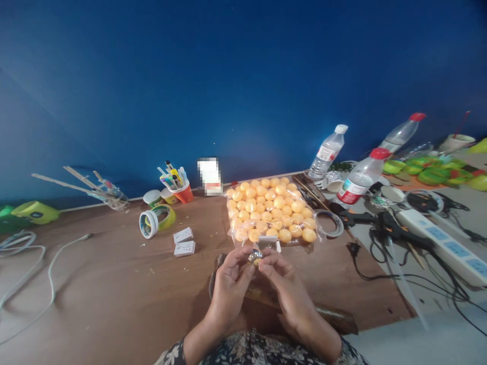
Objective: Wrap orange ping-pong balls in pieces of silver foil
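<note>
Your left hand and right hand pinch one small shiny metallic piece between their fingertips. Beyond lies a crinkly clear bag of smooth orange balls on the brown wooden table.

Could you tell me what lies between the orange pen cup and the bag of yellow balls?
In the head view, a blurred white item stands between pen cup and bag.

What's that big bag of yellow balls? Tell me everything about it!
The bag of yellow balls is a clear, shiny plastic pack stuffed with many small round yellow-orange balls, packed close in rows. It looks closed and full. It lies flat on the brown table, near the blue wall, just beyond the person's two hands. A small whitish box sits against its near edge. No hand touches it.
</note>
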`<state>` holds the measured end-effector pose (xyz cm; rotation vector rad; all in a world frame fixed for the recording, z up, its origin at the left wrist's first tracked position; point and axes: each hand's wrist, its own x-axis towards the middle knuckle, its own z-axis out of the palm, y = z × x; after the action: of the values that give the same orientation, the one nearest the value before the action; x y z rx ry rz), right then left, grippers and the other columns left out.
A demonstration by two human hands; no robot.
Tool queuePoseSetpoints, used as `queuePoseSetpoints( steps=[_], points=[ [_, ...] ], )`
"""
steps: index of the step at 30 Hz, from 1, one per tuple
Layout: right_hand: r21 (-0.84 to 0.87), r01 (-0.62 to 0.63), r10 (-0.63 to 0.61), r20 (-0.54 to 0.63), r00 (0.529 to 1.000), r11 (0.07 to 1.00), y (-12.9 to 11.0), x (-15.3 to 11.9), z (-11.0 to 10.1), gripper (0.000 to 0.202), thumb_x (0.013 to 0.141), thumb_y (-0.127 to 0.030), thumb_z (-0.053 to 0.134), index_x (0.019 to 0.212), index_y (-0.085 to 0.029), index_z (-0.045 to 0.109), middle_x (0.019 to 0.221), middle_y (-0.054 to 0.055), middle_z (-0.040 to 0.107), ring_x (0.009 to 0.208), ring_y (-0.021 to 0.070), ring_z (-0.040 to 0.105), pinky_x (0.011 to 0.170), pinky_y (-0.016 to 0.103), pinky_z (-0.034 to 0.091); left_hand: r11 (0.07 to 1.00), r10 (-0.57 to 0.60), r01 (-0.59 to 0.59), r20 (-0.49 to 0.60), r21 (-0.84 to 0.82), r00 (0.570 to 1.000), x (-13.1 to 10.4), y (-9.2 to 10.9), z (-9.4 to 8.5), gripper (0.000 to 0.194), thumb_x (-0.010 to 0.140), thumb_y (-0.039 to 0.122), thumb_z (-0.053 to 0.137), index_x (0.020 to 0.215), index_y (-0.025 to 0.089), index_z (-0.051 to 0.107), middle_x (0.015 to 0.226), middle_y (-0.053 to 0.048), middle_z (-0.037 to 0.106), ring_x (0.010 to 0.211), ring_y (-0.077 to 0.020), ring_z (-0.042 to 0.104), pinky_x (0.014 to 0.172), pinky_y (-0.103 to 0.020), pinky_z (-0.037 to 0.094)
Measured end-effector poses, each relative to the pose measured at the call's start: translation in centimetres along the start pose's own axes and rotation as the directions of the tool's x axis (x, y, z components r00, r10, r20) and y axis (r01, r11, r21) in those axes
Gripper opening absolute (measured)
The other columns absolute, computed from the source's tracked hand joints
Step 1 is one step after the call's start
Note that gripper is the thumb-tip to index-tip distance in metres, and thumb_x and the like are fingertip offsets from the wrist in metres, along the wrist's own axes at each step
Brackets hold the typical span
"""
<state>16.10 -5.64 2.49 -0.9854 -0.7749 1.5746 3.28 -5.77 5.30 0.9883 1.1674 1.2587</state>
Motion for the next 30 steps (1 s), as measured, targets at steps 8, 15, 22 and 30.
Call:
queuePoseSetpoints(
  steps=[8, 15, 22, 30],
  points=[
    [0.031, -0.003, 0.003, 0.013, 1.0, 1.0, -0.39, -0.04, 0.27, 0.014, 0.071, -0.032, 0.076, 0.069, -0.02, 0.069, 0.112, 0.003, 0.06, 0.101, 0.0233, 0.061, 0.086, 0.035, 0.05, 1.0, 0.013, -0.013, -0.006, 0.01, 1.0, 0.0, -0.35, -0.06, 0.028, 0.077, 0.024, 0.069, 0.104, 0.019, 0.066, 0.106, -0.008, 0.071, 0.101, -0.0225, 0.066, 0.089, -0.033, 0.052],
    [0.016, 0.011, -0.011, 0.028, 1.0, 1.0, -0.48, -0.01, 0.32, 0.015, 0.071, -0.034, 0.076, 0.07, -0.02, 0.069, 0.112, 0.004, 0.062, 0.1, 0.0235, 0.061, 0.089, 0.036, 0.049, 1.0, 0.011, -0.01, -0.015, 0.002, 1.0, 0.0, -0.23, 0.01, 0.027, 0.075, 0.023, 0.07, 0.102, 0.019, 0.067, 0.105, -0.008, 0.072, 0.101, -0.0231, 0.066, 0.089, -0.034, 0.051],
    [0.002, 0.002, -0.002, 0.029, 1.0, 1.0, -0.68, -0.04, 0.29, 0.016, 0.072, -0.034, 0.076, 0.069, -0.02, 0.068, 0.114, 0.004, 0.062, 0.102, 0.0237, 0.06, 0.092, 0.037, 0.047, 1.0, 0.023, -0.023, -0.014, 0.007, 1.0, 0.12, -0.29, 0.02, 0.026, 0.076, 0.023, 0.07, 0.101, 0.019, 0.067, 0.102, -0.007, 0.073, 0.098, -0.0226, 0.067, 0.086, -0.033, 0.053],
    [-0.033, 0.003, -0.002, 0.033, 0.999, 0.999, -1.0, -0.01, 0.43, 0.016, 0.072, -0.034, 0.075, 0.069, -0.02, 0.068, 0.113, 0.005, 0.064, 0.108, 0.0257, 0.058, 0.092, 0.038, 0.046, 0.997, 0.057, -0.057, -0.013, 0.042, 0.998, 0.07, -0.34, -0.08, 0.025, 0.077, 0.022, 0.069, 0.102, 0.02, 0.067, 0.105, -0.007, 0.071, 0.101, -0.0226, 0.066, 0.089, -0.033, 0.051]
  ],
)
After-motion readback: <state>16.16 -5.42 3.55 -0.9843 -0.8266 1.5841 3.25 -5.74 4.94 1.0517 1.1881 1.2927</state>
